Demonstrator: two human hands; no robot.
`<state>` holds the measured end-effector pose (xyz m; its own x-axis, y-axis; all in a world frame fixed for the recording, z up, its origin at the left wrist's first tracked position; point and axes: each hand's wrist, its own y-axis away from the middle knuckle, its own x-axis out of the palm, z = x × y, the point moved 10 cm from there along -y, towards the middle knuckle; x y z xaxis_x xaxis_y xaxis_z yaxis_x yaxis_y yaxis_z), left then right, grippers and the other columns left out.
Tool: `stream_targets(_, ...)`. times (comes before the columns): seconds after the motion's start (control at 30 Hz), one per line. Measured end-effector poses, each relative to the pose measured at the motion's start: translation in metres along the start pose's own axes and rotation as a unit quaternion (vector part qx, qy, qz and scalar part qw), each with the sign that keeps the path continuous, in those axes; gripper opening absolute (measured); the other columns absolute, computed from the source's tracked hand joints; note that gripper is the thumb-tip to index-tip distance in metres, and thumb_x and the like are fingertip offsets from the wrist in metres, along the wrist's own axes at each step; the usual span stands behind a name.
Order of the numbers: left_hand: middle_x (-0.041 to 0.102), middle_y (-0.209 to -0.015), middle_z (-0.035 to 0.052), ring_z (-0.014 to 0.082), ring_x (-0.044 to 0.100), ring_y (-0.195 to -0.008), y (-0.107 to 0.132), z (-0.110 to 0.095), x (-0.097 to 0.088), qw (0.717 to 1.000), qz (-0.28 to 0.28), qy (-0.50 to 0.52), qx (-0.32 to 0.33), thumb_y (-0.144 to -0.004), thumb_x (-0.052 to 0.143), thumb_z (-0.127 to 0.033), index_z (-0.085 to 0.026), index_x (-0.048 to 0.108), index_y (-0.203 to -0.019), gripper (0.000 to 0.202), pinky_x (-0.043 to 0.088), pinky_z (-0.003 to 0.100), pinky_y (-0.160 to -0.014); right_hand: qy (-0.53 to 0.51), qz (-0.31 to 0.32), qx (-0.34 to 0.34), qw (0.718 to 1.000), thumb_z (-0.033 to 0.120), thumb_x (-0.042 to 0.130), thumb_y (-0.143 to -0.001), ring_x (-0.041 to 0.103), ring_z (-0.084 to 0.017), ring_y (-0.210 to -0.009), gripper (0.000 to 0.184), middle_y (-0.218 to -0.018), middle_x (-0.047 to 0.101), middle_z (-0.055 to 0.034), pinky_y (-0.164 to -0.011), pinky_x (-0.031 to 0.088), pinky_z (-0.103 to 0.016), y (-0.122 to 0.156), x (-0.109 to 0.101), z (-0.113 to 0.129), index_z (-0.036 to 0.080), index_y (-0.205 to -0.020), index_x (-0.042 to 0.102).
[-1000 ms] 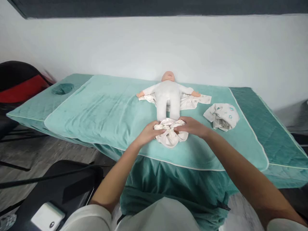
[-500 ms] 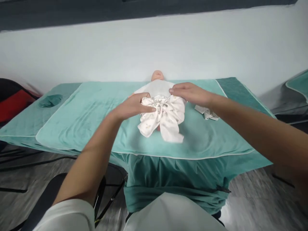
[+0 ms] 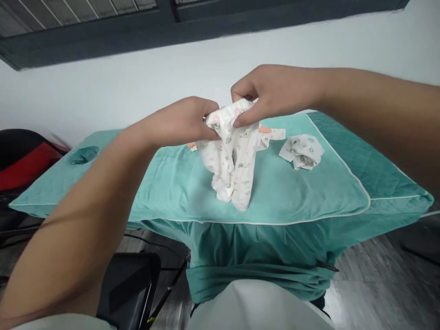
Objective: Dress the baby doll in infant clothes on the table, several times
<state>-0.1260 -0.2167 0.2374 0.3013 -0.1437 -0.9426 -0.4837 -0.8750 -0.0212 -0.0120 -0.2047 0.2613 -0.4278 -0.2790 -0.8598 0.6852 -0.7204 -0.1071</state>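
Observation:
Baby pants (image 3: pixel 240 160), white with small printed figures, hang by their elastic waistband between my hands above the bed. My left hand (image 3: pixel 187 120) is closed on the left end of the waistband. Thumb and fingers of my right hand (image 3: pixel 268 94) pinch its right end. The legs dangle down toward the teal cover. Behind the pants lies a baby doll, mostly hidden; one doll hand (image 3: pixel 265 129) and a printed white sleeve (image 3: pixel 277 134) show on the right. Its head is out of sight behind my hands and the pants.
A bundled white printed item (image 3: pixel 302 150), perhaps a diaper, lies right of the doll. The teal massage bed (image 3: pixel 165 183) has a face hole (image 3: pixel 83 155) at left and a white wall (image 3: pixel 137 87) behind. Black chairs (image 3: pixel 129 284) stand at lower left and far left.
Both hands have risen, lifting the pants' waistband up over the doll, and the legs now hang straighter. My right hand has closed on the waistband. The view has shifted.

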Motion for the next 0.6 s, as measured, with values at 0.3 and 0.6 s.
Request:
stream_targets(0.3, 0.046, -0.058, -0.0017, 0.0157, 0.053, -0.066, 0.018, 0.059, -0.004, 0.995, -0.057, 0.063, -0.052, -0.066, 0.088, -0.048, -0.018, 0.055, -0.06, 0.045, 0.041, 0.026, -0.064, -0.108, 0.097, 0.109, 0.983, 0.051, 0.087, -0.072, 0.068, -0.027, -0.102, 0.035, -0.096, 0.073, -0.0023, -0.089, 0.055, -0.041, 0.022, 0.026, -0.049, 0.019, -0.079, 0.074)
stream_targets(0.6, 0.069, -0.12, 0.0065, 0.02, 0.066, -0.11, 0.009, 0.131, 0.105, 0.819, -0.313, 0.474, -0.084, -0.093, 0.057, -0.054, -0.023, 0.06, -0.118, 0.04, 0.054, 0.03, -0.089, -0.524, -0.027, 0.056, 0.85, 0.064, 0.072, -0.081, 0.068, -0.025, -0.107, 0.048, -0.11, 0.073, -0.0078, -0.094, 0.057, -0.039, -0.048, 0.164, -0.063, 0.022, -0.103, 0.069)
